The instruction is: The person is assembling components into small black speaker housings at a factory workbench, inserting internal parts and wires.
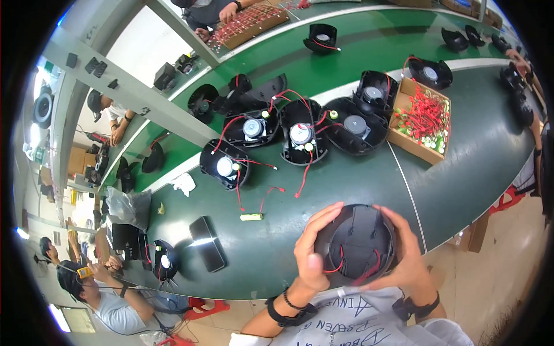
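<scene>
Between my two hands is a round black plastic housing (pixel 360 242), held up close to my body over the table's near edge. My left hand (pixel 314 248) wraps its left side, fingers along the upper rim. On the opposite side my right hand (pixel 408 248) grips the right wall. Red wires show at the lower part of the housing. Beyond it on the green table lie a small green battery cell (pixel 251 217) with a red lead (pixel 271 193) beside it. Farther back sit several open black housings with round speakers, such as one speaker housing (pixel 300 132) with red wires.
A cardboard box (pixel 420 151) of red-wired green cells stands at the back right. To the left are a dark phone-like slab (pixel 208 244), another speaker housing (pixel 165 259) and a clear plastic bag (pixel 127 207). A slanting metal beam (pixel 167 109) crosses the upper left. Other people work around the line.
</scene>
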Demonstrator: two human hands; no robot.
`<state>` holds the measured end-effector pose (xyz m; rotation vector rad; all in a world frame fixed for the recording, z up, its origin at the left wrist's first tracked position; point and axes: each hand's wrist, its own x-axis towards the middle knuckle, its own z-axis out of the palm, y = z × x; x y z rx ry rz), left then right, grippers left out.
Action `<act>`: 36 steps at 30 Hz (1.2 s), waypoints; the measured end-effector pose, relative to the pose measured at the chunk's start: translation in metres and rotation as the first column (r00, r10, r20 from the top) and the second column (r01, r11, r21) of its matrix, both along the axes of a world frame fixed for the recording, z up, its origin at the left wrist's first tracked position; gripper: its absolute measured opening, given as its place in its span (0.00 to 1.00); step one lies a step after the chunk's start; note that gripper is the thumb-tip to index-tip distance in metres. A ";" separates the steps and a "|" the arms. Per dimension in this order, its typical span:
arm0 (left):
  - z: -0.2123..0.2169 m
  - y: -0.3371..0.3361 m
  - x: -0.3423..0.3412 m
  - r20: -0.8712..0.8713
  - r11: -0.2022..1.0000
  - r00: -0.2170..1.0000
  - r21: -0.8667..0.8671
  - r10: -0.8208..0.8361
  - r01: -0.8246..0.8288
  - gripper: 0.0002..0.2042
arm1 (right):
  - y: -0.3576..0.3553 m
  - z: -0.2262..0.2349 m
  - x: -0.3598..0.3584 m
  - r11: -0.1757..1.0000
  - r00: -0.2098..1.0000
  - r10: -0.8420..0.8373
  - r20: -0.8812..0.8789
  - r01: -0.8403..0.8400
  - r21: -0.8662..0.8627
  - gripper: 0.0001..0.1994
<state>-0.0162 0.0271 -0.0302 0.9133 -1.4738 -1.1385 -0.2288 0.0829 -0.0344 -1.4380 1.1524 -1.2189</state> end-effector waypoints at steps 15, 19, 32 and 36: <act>0.035 0.000 0.006 0.126 0.977 0.988 -0.204 0.089 -0.062 0.34 | -0.015 0.062 0.021 0.981 0.912 0.094 -0.400 -0.154 -0.119 0.71; 0.067 -0.021 0.012 0.023 0.974 1.000 -0.226 -0.013 0.018 0.39 | -0.045 0.116 0.016 0.944 0.873 0.041 -0.486 -0.193 -0.268 0.68; 0.052 -0.284 0.057 0.699 0.821 0.624 -0.550 0.350 0.156 0.16 | -0.435 0.096 0.001 0.937 0.499 -0.333 -0.800 0.085 -0.338 0.70; 0.048 -0.287 0.047 0.862 0.933 0.494 -0.265 0.116 0.242 0.12 | -0.470 0.072 0.016 0.970 0.431 -0.244 -0.869 0.093 -0.227 0.73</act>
